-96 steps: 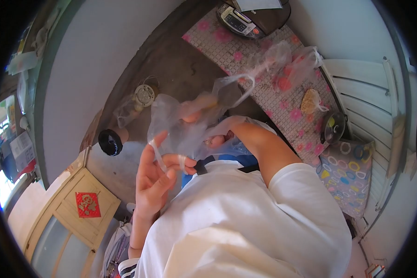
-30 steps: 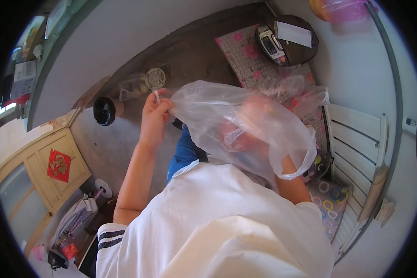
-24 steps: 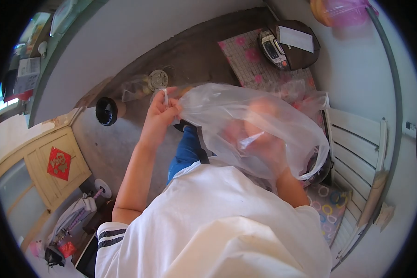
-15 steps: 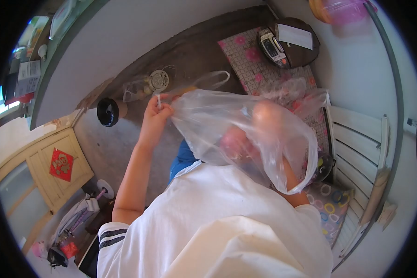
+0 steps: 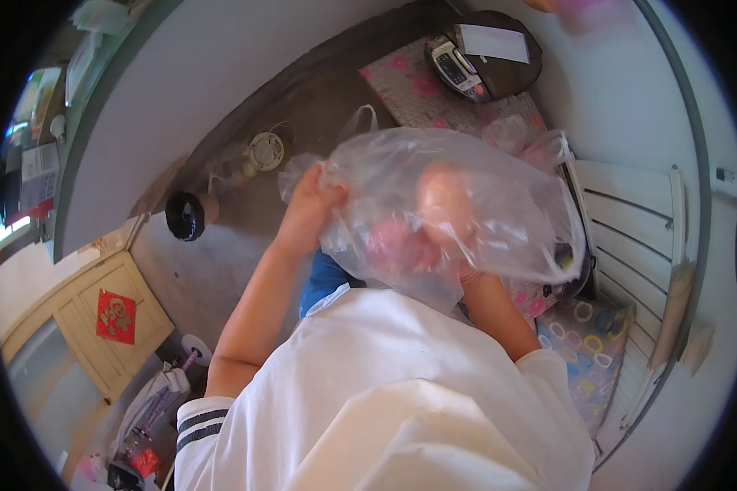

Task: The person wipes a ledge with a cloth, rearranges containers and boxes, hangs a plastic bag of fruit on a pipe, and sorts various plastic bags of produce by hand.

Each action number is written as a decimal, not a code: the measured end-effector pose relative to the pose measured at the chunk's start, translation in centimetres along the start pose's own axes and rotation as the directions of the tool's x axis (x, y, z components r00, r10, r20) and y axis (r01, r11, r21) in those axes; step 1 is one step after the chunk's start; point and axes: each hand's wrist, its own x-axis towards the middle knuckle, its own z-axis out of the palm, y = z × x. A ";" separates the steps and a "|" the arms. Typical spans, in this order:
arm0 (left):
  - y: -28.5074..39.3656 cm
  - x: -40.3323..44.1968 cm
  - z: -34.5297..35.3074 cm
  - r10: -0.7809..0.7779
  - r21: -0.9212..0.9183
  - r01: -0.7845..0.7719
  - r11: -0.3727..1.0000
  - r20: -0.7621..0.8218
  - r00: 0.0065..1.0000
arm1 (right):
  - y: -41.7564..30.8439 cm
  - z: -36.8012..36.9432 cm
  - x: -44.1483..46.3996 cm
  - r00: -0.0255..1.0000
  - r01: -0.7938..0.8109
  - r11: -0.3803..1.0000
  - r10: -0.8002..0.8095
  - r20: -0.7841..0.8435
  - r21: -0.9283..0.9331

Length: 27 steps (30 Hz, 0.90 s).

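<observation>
A large translucent plastic bag point(image 5: 508, 180) is spread in front of my chest, its loop handle hanging at the right. My left hand point(image 5: 315, 204) is closed on the gathered left edge of the bag. Behind or inside the film, my right hand point(image 5: 454, 225) shows only as a blurred, rounded shape, and its fingers cannot be made out. A rounded pinkish-red item point(image 5: 397, 244) shows through the bag, left of my right hand. Another clear handle loop point(image 5: 364, 120) stands up beyond the bag.
A dark rice cooker point(image 5: 487, 61) with paper on its lid sits on a flower-patterned table point(image 5: 397, 74). A white slatted chair point(image 5: 630, 213) with a patterned cushion point(image 5: 585, 344) is at the right. On the floor at the left stands a black-lined bin point(image 5: 186, 216).
My left hand has moved right and a little down, bunching the bag's left side. The bag has swung rightward and spread out at its handle end. The view has shifted slightly.
</observation>
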 end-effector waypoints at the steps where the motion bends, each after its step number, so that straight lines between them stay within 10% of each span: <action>1: 0.0 0.8 -0.1 0.029 -0.010 -0.030 1.000 -0.066 0.997 | 0.0 0.0 -0.6 1.000 0.008 1.000 -0.008 0.005 0.007; 12: -3.2 7.0 3.3 0.023 -0.142 -0.069 0.987 -0.306 0.952 | -3.7 -2.2 -11.1 0.822 0.562 0.826 -0.563 -0.090 -0.041; 16: -4.4 9.7 6.2 -0.154 -0.321 0.067 0.945 -0.253 0.955 | -4.8 -6.9 -17.3 0.468 0.786 0.471 -0.877 -0.112 -0.401; 20: -5.3 12.3 9.0 -0.260 -0.471 0.208 0.857 -0.048 0.964 | -6.2 -9.2 -21.5 0.071 0.513 0.011 -0.997 0.029 -0.858; 25: -2.6 11.2 13.4 -0.150 -0.298 0.151 0.942 0.026 0.988 | -5.0 -7.1 -21.6 0.244 0.316 -0.048 -0.961 0.130 -0.948; 27: -1.9 9.9 13.4 -0.137 -0.202 0.140 0.969 0.028 0.990 | -4.9 -8.3 -19.1 0.513 0.779 0.471 -0.858 -0.009 -0.413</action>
